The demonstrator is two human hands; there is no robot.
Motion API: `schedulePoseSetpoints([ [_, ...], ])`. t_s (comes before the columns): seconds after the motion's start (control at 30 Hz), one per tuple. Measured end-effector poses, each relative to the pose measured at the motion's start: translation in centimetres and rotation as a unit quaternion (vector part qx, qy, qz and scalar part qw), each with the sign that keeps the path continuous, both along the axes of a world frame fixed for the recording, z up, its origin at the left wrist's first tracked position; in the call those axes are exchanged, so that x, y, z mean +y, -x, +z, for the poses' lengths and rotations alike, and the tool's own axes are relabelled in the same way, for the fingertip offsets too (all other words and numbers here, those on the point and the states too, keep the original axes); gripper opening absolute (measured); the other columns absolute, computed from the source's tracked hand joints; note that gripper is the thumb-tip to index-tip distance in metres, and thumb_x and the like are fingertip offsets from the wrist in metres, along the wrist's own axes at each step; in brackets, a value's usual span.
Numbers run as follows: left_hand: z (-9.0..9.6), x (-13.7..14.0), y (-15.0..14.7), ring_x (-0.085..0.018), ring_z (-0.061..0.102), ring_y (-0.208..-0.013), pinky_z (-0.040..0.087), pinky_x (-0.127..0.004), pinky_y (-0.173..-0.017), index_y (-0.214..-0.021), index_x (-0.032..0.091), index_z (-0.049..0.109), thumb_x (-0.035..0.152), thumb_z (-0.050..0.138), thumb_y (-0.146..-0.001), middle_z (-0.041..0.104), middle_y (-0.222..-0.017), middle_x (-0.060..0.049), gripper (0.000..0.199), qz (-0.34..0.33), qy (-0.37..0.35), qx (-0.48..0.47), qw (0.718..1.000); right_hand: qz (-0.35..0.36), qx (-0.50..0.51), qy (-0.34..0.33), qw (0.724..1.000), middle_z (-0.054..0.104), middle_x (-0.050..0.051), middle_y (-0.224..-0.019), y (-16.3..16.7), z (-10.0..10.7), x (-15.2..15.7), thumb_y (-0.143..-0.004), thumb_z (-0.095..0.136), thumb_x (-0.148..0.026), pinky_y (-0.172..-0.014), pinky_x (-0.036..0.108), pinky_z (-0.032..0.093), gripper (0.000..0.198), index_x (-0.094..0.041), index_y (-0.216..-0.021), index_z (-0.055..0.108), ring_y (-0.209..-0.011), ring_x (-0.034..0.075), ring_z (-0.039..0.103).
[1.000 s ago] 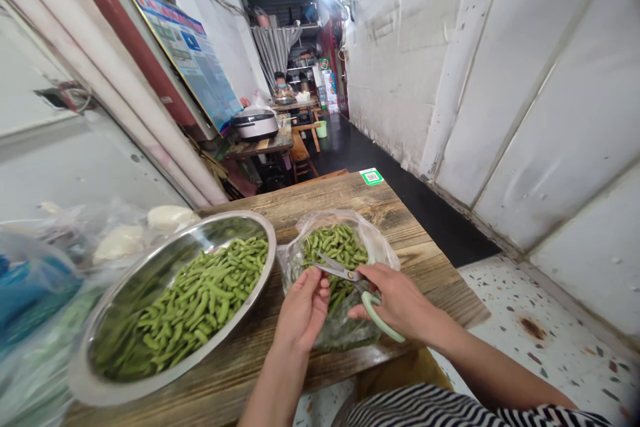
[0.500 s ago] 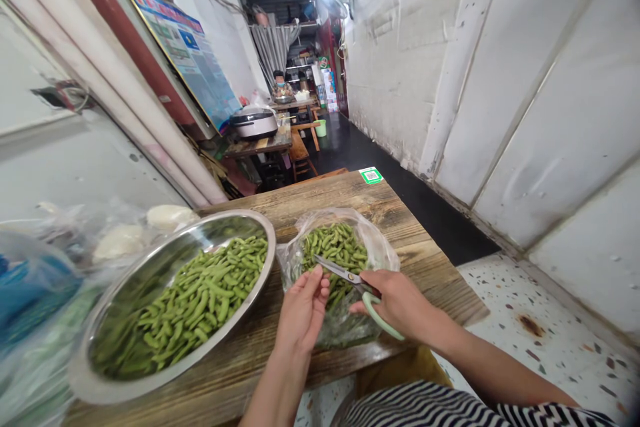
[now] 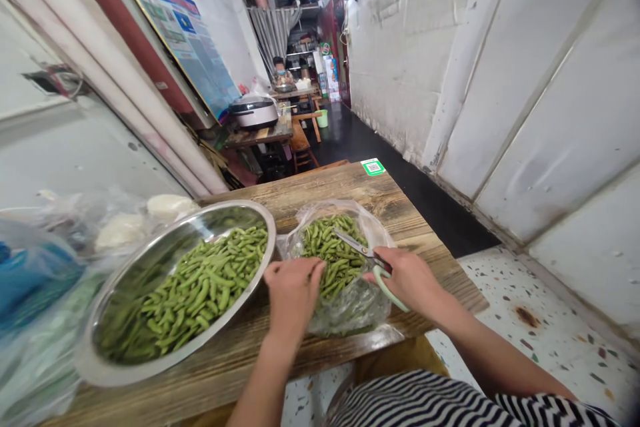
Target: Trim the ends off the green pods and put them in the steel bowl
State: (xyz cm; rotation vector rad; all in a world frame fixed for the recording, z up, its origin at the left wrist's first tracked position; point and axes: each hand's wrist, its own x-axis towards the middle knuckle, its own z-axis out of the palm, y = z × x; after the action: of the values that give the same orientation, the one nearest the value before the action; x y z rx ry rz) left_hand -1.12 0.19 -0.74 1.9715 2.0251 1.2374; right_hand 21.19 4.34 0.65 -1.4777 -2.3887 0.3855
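Note:
My right hand (image 3: 413, 280) grips the pale green handles of a pair of scissors (image 3: 367, 252), whose blades point left over the pods. Below the blades, a clear plastic bag (image 3: 377, 227) stands open, with green soybean pods (image 3: 327, 237) inside. My left hand (image 3: 295, 283) hovers between the bag and a large steel basin (image 3: 95, 327), its back turned up and fingers curled down. Its fingertips are hidden, so what they hold cannot be made out. More green pods (image 3: 205, 293) lie heaped in the basin.
Basin and bag rest on a wooden table (image 3: 420, 233). Plastic bags (image 3: 40, 280) crowd the left side. A green QR code sticker (image 3: 373, 167) marks the far corner. Farther back are an electric cooker (image 3: 253, 112) on another table and a seated person (image 3: 281, 73). A white wall runs along the right.
My left hand has moved from the scissor tips leftward toward the basin and turned its back up. The scissors have shifted slightly right and up, still in my right hand.

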Motion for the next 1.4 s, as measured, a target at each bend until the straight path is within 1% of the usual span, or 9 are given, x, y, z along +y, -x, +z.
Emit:
schedulePoseSetpoints([
  [0.07, -1.5, 0.5, -1.6, -0.026, 0.059, -0.073, 0.027, -0.043, -0.09, -0.066, 0.023, 0.071, 0.028, 0.069, -0.068, 0.068, -0.069, -0.005, 0.006, -0.051, 0.05, -0.046, 0.996, 0.001, 0.0, 0.01, 1.0, 0.069, 0.006, -0.086, 0.0, -0.1, -0.1, -0.08, 0.058, -0.048, -0.064, 0.025, 0.038, 0.036, -0.019, -0.1, 0.063, -0.077, 0.02, 0.063],
  [0.17, -2.4, 0.8, -2.4, -0.026, 0.058, -0.075, 0.03, -0.039, -0.085, -0.062, 0.024, 0.07, 0.024, 0.071, -0.064, 0.066, -0.066, -0.004, 0.003, -0.064, 0.074, -0.105, 0.99, -0.005, -0.01, 0.021, 1.0, 0.068, 0.007, -0.085, -0.2, -0.3, -0.1, -0.078, 0.059, -0.049, -0.064, 0.025, 0.039, 0.039, -0.018, -0.103, 0.063, -0.078, 0.021, 0.063],
  [0.3, -1.8, 0.7, -2.1, -0.024, 0.059, -0.079, 0.037, -0.035, -0.082, -0.074, 0.023, 0.07, 0.03, 0.065, -0.07, 0.07, -0.078, -0.004, 0.01, -0.045, 0.078, -0.167, 0.982, 0.002, -0.014, 0.028, 1.0, 0.067, 0.007, -0.083, -0.3, -0.3, -0.2, -0.077, 0.061, -0.05, -0.063, 0.025, 0.038, 0.04, -0.018, -0.101, 0.063, -0.077, 0.021, 0.062],
  [0.43, -0.8, 0.3, -1.9, -0.019, 0.06, -0.069, 0.043, -0.029, -0.069, -0.08, 0.019, 0.07, 0.036, 0.061, -0.072, 0.07, -0.073, -0.003, 0.021, -0.041, 0.12, -0.294, 0.947, 0.052, -0.001, 0.018, 0.999, 0.065, 0.006, -0.085, 0.0, -0.2, -0.6, -0.067, 0.069, -0.055, -0.064, 0.025, 0.038, 0.053, -0.02, -0.107, 0.06, -0.074, 0.02, 0.06],
  [0.73, -0.8, -0.3, -1.4, -0.018, 0.06, -0.077, 0.044, -0.025, -0.073, -0.081, 0.018, 0.072, 0.035, 0.063, -0.073, 0.071, -0.08, -0.003, 0.02, -0.089, 0.124, -0.327, 0.933, 0.093, 0.019, -0.001, 0.995, 0.062, 0.005, -0.083, 0.2, -0.1, -1.2, -0.067, 0.067, -0.059, -0.063, 0.025, 0.037, 0.059, -0.02, -0.109, 0.059, -0.071, 0.019, 0.057],
  [0.93, -0.8, -0.4, -1.2, -0.014, 0.054, -0.064, 0.042, -0.023, -0.062, -0.072, 0.015, 0.068, 0.037, 0.067, -0.068, 0.065, -0.068, -0.001, 0.022, -0.078, 0.14, -0.349, 0.923, 0.12, 0.032, 0.03, 0.992, 0.06, 0.002, -0.073, -0.1, 0.2, -1.0, -0.069, 0.066, -0.057, -0.057, 0.021, 0.034, 0.042, -0.019, -0.088, 0.063, -0.061, 0.014, 0.052],
  [1.17, -0.4, 0.1, -1.5, -0.007, 0.044, -0.053, 0.034, -0.019, -0.052, -0.08, 0.015, 0.061, 0.036, 0.077, -0.057, 0.054, -0.059, 0.005, 0.034, -0.035, 0.124, -0.529, 0.839, 0.111, 0.078, 0.024, 0.99, 0.065, 0.003, -0.072, -0.1, -1.0, -0.4, -0.076, 0.063, -0.049, -0.059, 0.021, 0.036, 0.032, -0.017, -0.081, 0.063, -0.065, 0.016, 0.057],
  [1.3, -0.3, 0.4, -1.4, -0.008, 0.044, -0.055, 0.035, -0.02, -0.054, -0.08, 0.012, 0.066, 0.038, 0.077, -0.055, 0.057, -0.063, 0.002, 0.038, -0.021, 0.127, -0.52, 0.844, 0.071, 0.088, 0.003, 0.994, 0.065, 0.005, -0.077, 0.1, -0.8, -0.3, -0.074, 0.065, -0.049, -0.062, 0.023, 0.038, 0.037, -0.017, -0.092, 0.063, -0.07, 0.018, 0.059],
  [1.4, -0.6, 0.4, -1.2, -0.01, 0.046, -0.056, 0.037, -0.022, -0.056, -0.086, 0.012, 0.068, 0.042, 0.07, -0.065, 0.059, -0.062, 0.001, 0.037, -0.032, 0.123, -0.466, 0.876, 0.09, 0.075, 0.009, 0.993, 0.064, 0.005, -0.083, 0.4, -0.3, -0.5, -0.065, 0.07, -0.055, -0.063, 0.024, 0.039, 0.055, -0.018, -0.104, 0.061, -0.071, 0.018, 0.057],
])
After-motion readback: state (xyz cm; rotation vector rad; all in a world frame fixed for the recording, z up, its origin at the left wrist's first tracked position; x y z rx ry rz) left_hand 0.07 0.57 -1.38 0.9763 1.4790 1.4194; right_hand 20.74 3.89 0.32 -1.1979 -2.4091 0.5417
